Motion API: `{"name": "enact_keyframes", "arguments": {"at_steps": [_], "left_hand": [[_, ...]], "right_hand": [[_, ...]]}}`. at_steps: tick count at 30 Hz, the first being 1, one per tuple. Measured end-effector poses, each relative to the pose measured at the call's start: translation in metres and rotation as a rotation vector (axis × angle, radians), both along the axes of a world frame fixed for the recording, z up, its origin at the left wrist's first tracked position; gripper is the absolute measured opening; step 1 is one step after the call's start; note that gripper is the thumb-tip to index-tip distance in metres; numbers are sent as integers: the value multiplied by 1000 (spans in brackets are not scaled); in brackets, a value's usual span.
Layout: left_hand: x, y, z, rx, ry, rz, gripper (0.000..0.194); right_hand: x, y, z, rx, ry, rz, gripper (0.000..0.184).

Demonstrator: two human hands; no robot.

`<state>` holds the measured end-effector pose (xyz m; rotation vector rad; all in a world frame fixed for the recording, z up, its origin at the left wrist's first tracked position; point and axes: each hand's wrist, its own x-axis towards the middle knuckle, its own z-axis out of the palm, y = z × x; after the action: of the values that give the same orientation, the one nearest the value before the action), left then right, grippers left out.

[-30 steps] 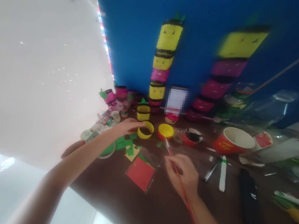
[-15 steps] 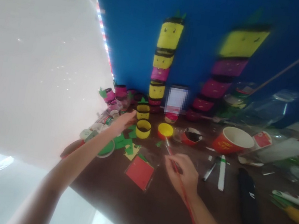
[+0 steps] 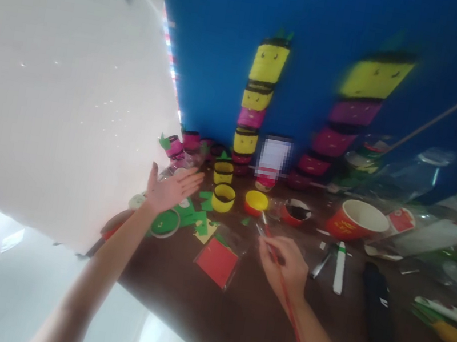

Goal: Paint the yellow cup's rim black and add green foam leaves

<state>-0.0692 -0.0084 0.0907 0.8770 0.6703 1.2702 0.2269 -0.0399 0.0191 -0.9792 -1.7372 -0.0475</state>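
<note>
My left hand (image 3: 172,188) is held out over the left of the table, palm turned up, fingers straight and thumb spread, with nothing in it. Just right of its fingertips stand a yellow ring-shaped cup (image 3: 222,202) with a dark inside and, behind it, a yellow pot (image 3: 223,173) with a face. My right hand (image 3: 286,264) grips a red-handled paintbrush (image 3: 291,308); a second brush tip seems to show beside it. The bristles point towards a red tub of yellow paint (image 3: 255,203). A red tub with black paint (image 3: 296,212) sits to its right.
Red paper squares (image 3: 217,262) and green paper scraps (image 3: 190,217) lie left of centre. Rightward are a red-and-white paper cup (image 3: 357,220), a white marker (image 3: 339,269), a black pouch (image 3: 380,310) and clear plastic bottles. Tall stacks of painted pots (image 3: 266,67) stand against the blue wall.
My left hand has drawn back leftward from the yellow pots and turned palm up with fingers spread. My right hand has pulled the brush slightly away from the yellow paint. The view has shifted a little.
</note>
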Motion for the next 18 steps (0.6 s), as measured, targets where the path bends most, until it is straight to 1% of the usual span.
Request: {"name": "enact_keyframes", "arguments": {"at_steps": [2, 4, 6, 8, 10, 13, 15, 17, 18], "left_hand": [[-12, -5, 6, 56, 54, 121, 88], [-25, -10, 11, 79, 196, 240, 70], [-36, -14, 12, 73, 453, 333, 55], [-45, -18, 10, 98, 758, 383, 50], [-49, -20, 4, 129, 1100, 373, 49], [-47, -19, -7, 168, 1619, 325, 49], [-41, -16, -11, 246, 1839, 244, 46], [-35, -12, -13, 359, 1977, 141, 43], [-33, -10, -12, 404, 2028, 111, 42]], "right_hand": [[0, 1, -2, 12, -13, -1, 6], [0, 2, -4, 28, -20, -7, 6], [0, 4, -6, 49, -23, -19, 7], [0, 4, -8, 64, -30, -25, 7], [-1, 4, -8, 69, -34, -30, 7], [-2, 3, -7, 61, -35, -31, 5], [-3, 3, -7, 48, -36, -34, 5], [-3, 2, -6, 38, -33, -46, 4], [-3, 2, -6, 34, -29, -54, 4]]}}
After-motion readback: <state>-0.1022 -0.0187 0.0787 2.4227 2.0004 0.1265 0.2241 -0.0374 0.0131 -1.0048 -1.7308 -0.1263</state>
